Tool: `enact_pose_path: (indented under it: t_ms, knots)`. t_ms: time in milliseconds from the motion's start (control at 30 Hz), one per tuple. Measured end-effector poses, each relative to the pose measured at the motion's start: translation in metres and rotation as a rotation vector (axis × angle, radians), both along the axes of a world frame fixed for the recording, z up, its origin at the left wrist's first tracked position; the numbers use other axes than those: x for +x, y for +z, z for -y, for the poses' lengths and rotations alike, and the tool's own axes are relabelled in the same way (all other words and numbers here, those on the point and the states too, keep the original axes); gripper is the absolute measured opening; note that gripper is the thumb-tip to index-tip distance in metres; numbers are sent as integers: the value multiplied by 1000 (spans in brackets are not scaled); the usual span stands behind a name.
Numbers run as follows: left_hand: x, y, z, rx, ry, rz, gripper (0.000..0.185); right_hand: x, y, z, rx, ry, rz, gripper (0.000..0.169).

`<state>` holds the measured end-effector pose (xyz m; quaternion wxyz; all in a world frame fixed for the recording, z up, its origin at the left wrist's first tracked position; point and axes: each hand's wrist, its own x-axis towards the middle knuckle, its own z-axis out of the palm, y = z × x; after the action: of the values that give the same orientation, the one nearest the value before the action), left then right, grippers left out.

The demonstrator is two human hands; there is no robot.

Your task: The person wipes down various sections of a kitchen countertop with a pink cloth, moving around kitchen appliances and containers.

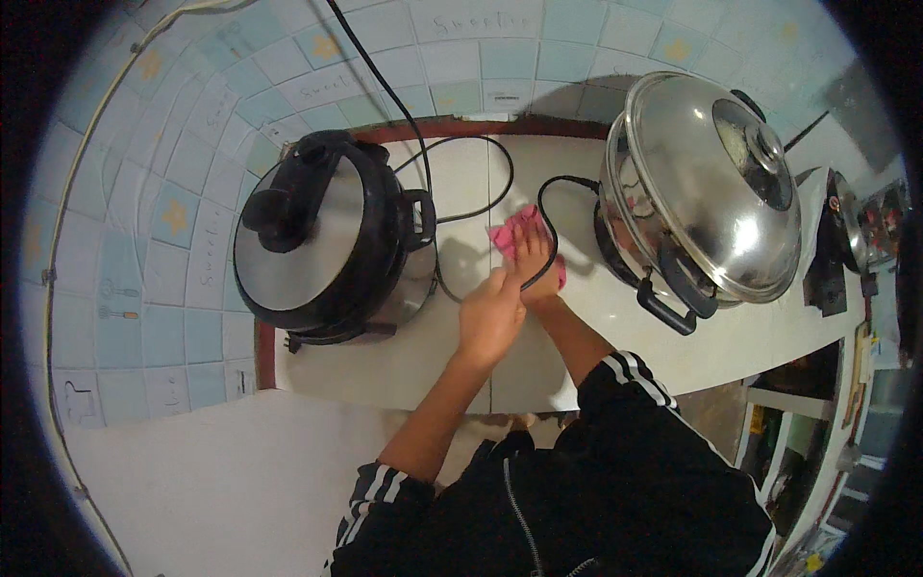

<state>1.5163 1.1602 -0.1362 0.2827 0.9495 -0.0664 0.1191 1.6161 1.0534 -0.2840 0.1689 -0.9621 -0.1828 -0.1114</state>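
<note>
My left hand (494, 315) is closed around a black power cord (551, 202), lifting a stretch of it off the white tiled counter (404, 379). The cord runs up to a plug in the side of a stainless steel electric pot (613, 173) on the right. Just beyond, my right hand (532, 260) lies over a pink cloth (505, 236), pressing it to the counter with the fingers pointing to the wall. Part of the cloth is hidden under that hand. A domed steel lid (678, 159) with a glass window covers the electric pot.
On the left stands an electric pressure cooker (324, 252) with black handles. Another black cord (382, 76) hangs in front of the tiled wall (476, 58). Pans (851, 223) stand at the far right, above open shelving (786, 433). The counter's front edge curves before me.
</note>
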Motion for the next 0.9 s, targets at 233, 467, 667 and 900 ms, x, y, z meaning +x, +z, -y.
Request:
enact_pose_path:
  t_ms: [233,467,667,900]
  knots:
    - [-22,-17,2,74,15,-205,29,-98,46,-40,1150,19,-644,50]
    - [-43,-54,10,261,-17,-194,15,-174,23,24,221,341,-87,39]
    - [-48,-98,13,353,-6,-137,22,-169,32,137,95,222,-58,48]
    - [-59,-111,59,247,44,-139,33,-183,52,302,118,-136,-41,48]
